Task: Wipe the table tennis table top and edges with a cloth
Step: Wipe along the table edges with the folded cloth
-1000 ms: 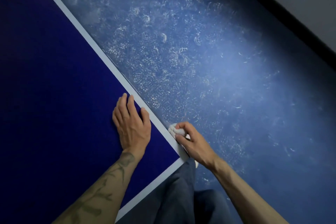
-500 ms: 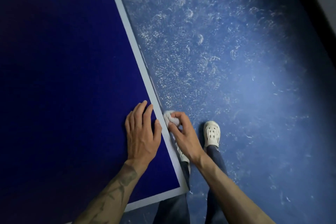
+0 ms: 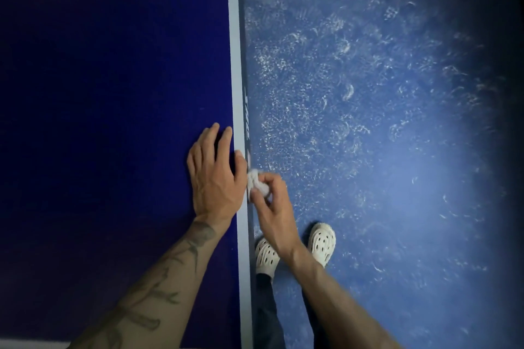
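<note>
two hands busy: right hand [image 3: 269,201] pinches cloth [image 3: 258,182] against worktop edge [image 3: 246,110]; left hand [image 3: 215,176] lies flat, fingers straight. best keep steady pressure along the edge.

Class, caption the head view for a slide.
The right hand holds a white cloth against the table edge while the left hand rests flat on top.

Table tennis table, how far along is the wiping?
Done: hard to tell; the table top shows no visible dust. In hand: the right hand holds a balled white cloth against the side edge, left hand flat on top. Left: probably the long edge ahead.
</note>
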{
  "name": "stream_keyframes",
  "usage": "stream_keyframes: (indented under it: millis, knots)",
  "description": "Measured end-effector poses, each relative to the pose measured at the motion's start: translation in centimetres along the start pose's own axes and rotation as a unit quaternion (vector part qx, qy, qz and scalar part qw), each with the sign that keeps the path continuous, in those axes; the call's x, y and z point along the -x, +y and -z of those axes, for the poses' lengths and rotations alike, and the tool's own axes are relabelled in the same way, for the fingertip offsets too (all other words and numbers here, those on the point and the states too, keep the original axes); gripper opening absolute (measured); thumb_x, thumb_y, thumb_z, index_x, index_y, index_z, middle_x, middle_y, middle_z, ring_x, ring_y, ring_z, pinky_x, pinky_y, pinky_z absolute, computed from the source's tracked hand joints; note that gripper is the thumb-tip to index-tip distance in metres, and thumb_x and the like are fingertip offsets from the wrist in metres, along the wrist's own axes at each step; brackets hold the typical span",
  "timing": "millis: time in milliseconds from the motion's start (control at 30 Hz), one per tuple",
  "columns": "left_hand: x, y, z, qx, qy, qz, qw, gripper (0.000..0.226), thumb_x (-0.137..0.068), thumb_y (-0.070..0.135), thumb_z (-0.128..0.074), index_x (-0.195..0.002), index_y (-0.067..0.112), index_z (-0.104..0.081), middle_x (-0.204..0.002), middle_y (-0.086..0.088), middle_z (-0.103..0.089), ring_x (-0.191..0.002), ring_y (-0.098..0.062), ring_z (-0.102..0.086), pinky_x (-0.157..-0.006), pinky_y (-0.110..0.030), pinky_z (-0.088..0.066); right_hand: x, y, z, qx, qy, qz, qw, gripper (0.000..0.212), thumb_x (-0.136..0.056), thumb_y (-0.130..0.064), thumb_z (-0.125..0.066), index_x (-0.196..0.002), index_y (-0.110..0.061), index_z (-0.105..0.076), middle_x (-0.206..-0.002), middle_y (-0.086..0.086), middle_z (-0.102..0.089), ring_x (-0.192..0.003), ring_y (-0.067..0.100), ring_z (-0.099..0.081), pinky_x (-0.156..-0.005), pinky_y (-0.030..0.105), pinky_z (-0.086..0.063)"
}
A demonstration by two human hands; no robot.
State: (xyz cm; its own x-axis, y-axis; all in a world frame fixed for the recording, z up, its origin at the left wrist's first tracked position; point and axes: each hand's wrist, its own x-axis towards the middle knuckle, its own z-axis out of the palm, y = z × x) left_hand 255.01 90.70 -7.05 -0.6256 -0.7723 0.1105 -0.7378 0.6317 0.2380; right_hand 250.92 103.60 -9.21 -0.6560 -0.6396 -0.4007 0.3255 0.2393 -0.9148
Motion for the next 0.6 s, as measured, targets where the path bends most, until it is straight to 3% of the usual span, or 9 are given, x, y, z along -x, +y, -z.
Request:
stream_keyframes:
  millis: [133,267,400,533,600]
  knots:
    - [-0.2,0.1,0.0,0.003,-0.006,0.010,1.000,0.049,-0.105,0.033,-0.044,-0.150,0.014,-0.052,-0.161,-0.010,-0.044,-0.149,-0.030,-0.039,-0.120,-0.051,-0.032,1.2,-0.5,0.5,0.019,-0.015,0.005,1.000,0.017,-0.102,-0.038,-0.058,-0.118,-0.038,-0.058,-0.118,0.007,-0.060,-0.106,0.027,-0.060,-0.091,0.044,-0.054]
    - [-0.1,0.0,0.0,-0.007,-0.011,0.003,1.000,0.049,-0.107,0.033,-0.043,-0.151,0.014,-0.051,-0.161,-0.011,-0.042,-0.149,-0.030,-0.038,-0.120,-0.051,-0.033,-7.6,-3.8,-0.6,0.013,-0.007,0.023,1.000,0.015,-0.108,-0.022,-0.059,-0.123,-0.018,-0.057,-0.122,0.017,-0.061,-0.109,0.036,-0.060,-0.095,0.053,-0.053]
    - [-0.2,-0.1,-0.1,-0.014,-0.014,0.003,1.000,0.050,-0.106,0.032,-0.044,-0.153,0.016,-0.048,-0.162,-0.009,-0.040,-0.151,-0.028,-0.035,-0.121,-0.051,-0.032,-13.4,-5.9,-0.9,-0.008,-0.014,0.019,1.000,0.015,-0.109,-0.009,-0.056,-0.124,-0.007,-0.053,-0.121,0.020,-0.061,-0.100,0.018,-0.063,-0.085,0.029,-0.056]
    - [-0.2,0.3,0.3,-0.014,-0.027,0.013,0.999,0.050,-0.106,0.032,-0.043,-0.153,0.015,-0.049,-0.163,-0.009,-0.040,-0.152,-0.029,-0.035,-0.121,-0.054,-0.033,-8.6,-4.8,0.5,0.015,-0.043,0.001,0.999,0.013,-0.109,-0.013,-0.059,-0.122,-0.012,-0.056,-0.118,0.016,-0.062,-0.106,0.034,-0.061,-0.096,0.052,-0.053]
    - [-0.5,0.4,0.3,-0.011,-0.032,0.012,0.999,0.049,-0.106,0.031,-0.043,-0.151,0.014,-0.050,-0.162,-0.011,-0.042,-0.150,-0.030,-0.037,-0.120,-0.055,-0.034,-7.3,-4.6,0.9,0.025,-0.052,-0.014,0.998,0.015,-0.109,-0.012,-0.059,-0.123,-0.014,-0.057,-0.117,0.011,-0.063,-0.105,0.028,-0.061,-0.096,0.049,-0.053]
